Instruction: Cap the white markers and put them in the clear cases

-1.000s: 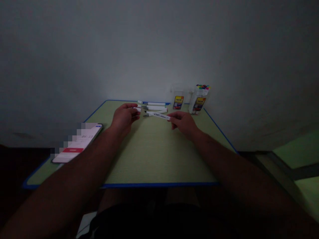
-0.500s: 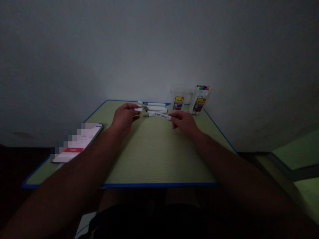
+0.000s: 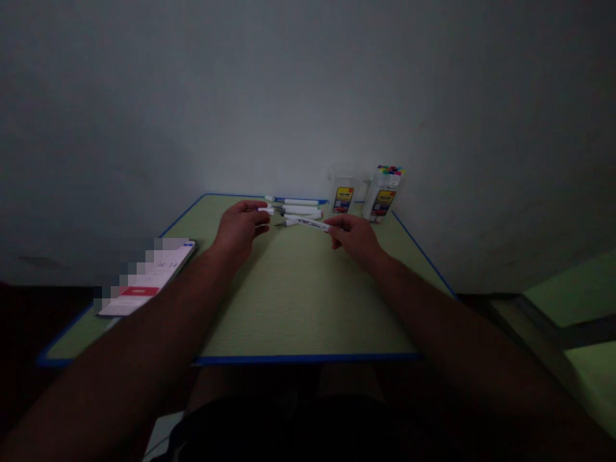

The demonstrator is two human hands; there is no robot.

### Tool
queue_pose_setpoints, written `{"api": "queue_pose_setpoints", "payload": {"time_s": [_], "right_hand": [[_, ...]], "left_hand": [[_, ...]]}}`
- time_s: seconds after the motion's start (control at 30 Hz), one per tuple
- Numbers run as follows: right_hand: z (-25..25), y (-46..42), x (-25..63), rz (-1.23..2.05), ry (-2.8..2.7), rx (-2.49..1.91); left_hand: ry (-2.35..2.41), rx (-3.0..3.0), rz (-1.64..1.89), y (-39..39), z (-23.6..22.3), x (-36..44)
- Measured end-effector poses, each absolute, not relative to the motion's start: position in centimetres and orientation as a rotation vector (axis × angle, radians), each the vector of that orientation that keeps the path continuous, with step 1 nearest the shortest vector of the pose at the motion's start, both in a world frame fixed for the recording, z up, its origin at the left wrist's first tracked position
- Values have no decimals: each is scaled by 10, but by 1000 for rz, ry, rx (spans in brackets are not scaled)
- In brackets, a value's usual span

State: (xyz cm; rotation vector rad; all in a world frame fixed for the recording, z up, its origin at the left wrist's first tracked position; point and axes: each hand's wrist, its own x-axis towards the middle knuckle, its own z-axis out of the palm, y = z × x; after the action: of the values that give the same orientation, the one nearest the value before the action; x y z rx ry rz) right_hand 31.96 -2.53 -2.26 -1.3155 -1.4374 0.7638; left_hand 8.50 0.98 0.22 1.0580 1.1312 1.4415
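Observation:
My left hand [image 3: 239,226] pinches a small white marker cap [image 3: 266,210] between thumb and fingers. Across from it, my right hand [image 3: 355,234] is closed on the end of a white marker [image 3: 308,222] with dark print along its barrel. That marker's other end points left, toward the cap, with a gap between them. Just behind lie several white markers [image 3: 301,210], side by side near the far edge of the table. One grey-tipped marker [image 3: 289,223] lies partly hidden behind the held one. Another loose white cap [image 3: 270,198] rests at the back.
A clear plastic case [image 3: 342,191] with a yellow label stands at the back right. Beside it leans a similar case [image 3: 382,196] filled with colourful-ended markers. On the left lies a phone [image 3: 154,276] with a lit screen. The pale green table [image 3: 298,308] has a blue rim, against a wall.
Almost nothing differs. The view has shifted very slightly, and both hands keep their grip on the cap and the marker.

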Motion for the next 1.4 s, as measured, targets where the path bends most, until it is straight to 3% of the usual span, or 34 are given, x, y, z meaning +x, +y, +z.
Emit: {"api": "queue_pose_setpoints", "payload": {"time_s": [0.63, 1.1, 1.4], "right_hand": [[-23, -25, 318, 793, -1394, -1296], [-10, -28, 313, 1173, -986, -1210], [-8, -29, 313, 1251, -923, -1176]], "left_hand": [[1137, 1107, 1379, 7, 4, 85], [1136, 1099, 1391, 11, 1, 84], [1129, 1113, 1403, 13, -1, 83]]}}
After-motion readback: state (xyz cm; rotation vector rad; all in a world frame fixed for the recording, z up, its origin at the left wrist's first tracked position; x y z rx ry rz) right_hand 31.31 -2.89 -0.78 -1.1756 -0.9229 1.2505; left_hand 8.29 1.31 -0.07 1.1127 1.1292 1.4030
